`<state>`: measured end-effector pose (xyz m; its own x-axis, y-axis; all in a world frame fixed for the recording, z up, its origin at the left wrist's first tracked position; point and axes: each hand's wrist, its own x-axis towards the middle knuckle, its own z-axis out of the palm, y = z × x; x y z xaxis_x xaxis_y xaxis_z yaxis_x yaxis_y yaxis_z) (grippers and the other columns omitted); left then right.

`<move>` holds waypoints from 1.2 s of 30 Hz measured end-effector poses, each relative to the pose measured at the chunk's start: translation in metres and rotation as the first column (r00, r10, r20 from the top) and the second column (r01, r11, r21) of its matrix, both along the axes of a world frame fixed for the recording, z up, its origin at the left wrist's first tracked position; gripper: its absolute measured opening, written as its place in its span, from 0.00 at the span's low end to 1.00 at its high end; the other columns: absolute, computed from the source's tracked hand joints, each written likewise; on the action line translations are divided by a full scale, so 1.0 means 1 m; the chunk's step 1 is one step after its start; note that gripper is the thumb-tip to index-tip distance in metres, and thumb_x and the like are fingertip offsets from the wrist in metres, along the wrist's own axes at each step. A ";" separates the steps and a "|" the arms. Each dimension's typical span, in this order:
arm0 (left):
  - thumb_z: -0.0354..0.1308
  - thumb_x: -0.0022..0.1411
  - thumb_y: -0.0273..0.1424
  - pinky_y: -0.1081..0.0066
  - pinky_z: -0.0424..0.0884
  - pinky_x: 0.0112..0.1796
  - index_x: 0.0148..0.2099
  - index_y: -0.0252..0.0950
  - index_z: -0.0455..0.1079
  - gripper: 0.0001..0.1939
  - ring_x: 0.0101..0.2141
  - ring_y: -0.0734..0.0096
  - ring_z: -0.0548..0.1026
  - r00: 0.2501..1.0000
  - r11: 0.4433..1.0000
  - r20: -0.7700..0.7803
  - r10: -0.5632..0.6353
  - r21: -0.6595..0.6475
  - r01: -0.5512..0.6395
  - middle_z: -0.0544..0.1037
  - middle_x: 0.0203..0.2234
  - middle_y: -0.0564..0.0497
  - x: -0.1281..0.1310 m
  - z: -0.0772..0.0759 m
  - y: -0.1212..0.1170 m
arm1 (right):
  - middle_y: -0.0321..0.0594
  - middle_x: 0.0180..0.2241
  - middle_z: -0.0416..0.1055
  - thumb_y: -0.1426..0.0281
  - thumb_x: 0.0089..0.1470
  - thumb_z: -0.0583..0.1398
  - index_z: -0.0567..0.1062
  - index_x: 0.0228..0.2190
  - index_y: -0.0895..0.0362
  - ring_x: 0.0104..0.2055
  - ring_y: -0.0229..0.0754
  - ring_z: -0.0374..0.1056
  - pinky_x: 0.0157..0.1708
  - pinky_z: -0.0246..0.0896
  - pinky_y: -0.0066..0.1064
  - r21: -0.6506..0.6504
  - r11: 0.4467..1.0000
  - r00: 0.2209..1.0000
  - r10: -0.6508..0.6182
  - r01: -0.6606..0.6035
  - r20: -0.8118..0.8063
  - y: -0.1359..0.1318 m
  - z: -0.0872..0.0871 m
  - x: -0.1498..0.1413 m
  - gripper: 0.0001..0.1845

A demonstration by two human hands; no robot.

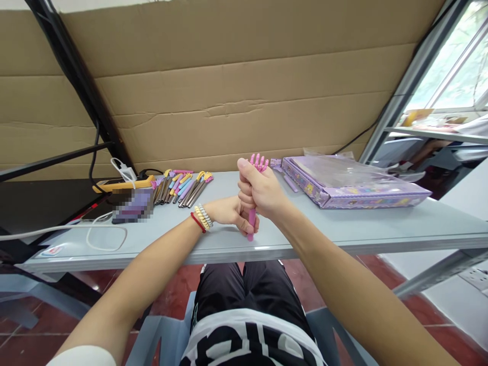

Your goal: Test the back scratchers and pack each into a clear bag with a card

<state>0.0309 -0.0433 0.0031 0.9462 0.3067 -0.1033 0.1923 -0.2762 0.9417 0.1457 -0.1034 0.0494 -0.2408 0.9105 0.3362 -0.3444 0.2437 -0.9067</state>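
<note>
A pink back scratcher point(251, 218) stands nearly upright above the front of the desk, its small finger-shaped head at the top. My right hand point(263, 188) is wrapped round its upper part, thumb pointing up. Lower down, my left hand point(233, 212) closes its fingers round the handle, just under the right hand. The handle's pink end shows below the left fingers. To the left lies a pile of back scratchers point(181, 189) with metal rods and yellow, pink, blue and purple ends.
A purple printed box point(366, 199) with clear plastic on it lies at the right, a purple stick point(290, 183) beside it. Far left are a yellow object point(143, 183), a white cable point(125, 235) and a black laptop-like surface point(41, 203). Cardboard point(236, 86) backs the desk point(343, 231).
</note>
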 end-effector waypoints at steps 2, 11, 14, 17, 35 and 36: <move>0.71 0.45 0.37 0.68 0.76 0.36 0.33 0.30 0.75 0.17 0.31 0.68 0.78 1.000 1.000 0.001 -0.005 0.001 0.005 0.79 0.26 0.46 0.000 0.001 -0.001 | 0.22 0.12 0.40 0.52 0.48 0.62 0.51 0.20 0.53 0.13 0.25 0.35 0.11 0.33 0.22 -0.014 1.000 1.000 -0.006 0.006 -0.001 -0.001 -0.001 0.000 0.28; 0.72 0.42 0.40 0.69 0.76 0.33 0.32 0.30 0.74 0.20 0.29 0.66 0.78 1.000 0.998 0.026 0.002 -0.056 -0.001 0.79 0.27 0.45 0.003 0.000 0.001 | 0.22 0.11 0.41 0.52 0.47 0.63 0.51 0.19 0.54 0.12 0.25 0.35 0.10 0.32 0.21 -0.076 0.997 1.000 -0.012 0.009 -0.029 0.005 -0.001 0.006 0.29; 0.70 0.45 0.41 0.70 0.75 0.32 0.33 0.30 0.74 0.20 0.28 0.68 0.78 0.999 0.999 0.034 -0.008 -0.050 0.010 0.79 0.26 0.45 0.003 -0.002 0.003 | 0.22 0.10 0.43 0.54 0.45 0.63 0.52 0.18 0.54 0.11 0.26 0.37 0.10 0.34 0.21 -0.124 0.991 0.997 0.041 -0.049 -0.067 0.013 0.000 0.016 0.27; 0.68 0.48 0.42 0.71 0.74 0.32 0.32 0.30 0.73 0.19 0.26 0.70 0.77 0.998 1.000 0.056 -0.004 -0.029 0.005 0.79 0.25 0.45 0.001 -0.001 0.007 | 0.26 0.10 0.52 0.52 0.46 0.61 0.57 0.18 0.54 0.11 0.31 0.50 0.12 0.49 0.25 -0.098 0.991 0.993 0.080 -0.088 -0.086 0.024 0.000 0.032 0.24; 0.51 0.61 0.45 0.72 0.57 0.27 0.38 0.34 0.77 0.21 0.25 0.73 0.66 0.710 0.301 0.303 0.636 0.749 -0.590 0.74 0.23 0.51 -0.037 -0.008 0.049 | 0.34 0.19 0.69 0.56 0.41 0.65 0.68 0.27 0.58 0.15 0.33 0.61 0.15 0.54 0.26 0.181 0.901 0.837 -0.433 0.394 0.334 0.101 -0.058 0.080 0.19; 0.51 0.61 0.46 0.72 0.58 0.28 0.39 0.34 0.77 0.22 0.25 0.72 0.67 0.706 0.280 0.299 0.642 0.766 -0.579 0.76 0.24 0.50 -0.037 -0.010 0.050 | 0.34 0.20 0.68 0.57 0.45 0.63 0.68 0.27 0.58 0.16 0.32 0.60 0.17 0.54 0.26 0.241 0.877 0.780 -0.479 0.415 0.402 0.100 -0.061 0.080 0.17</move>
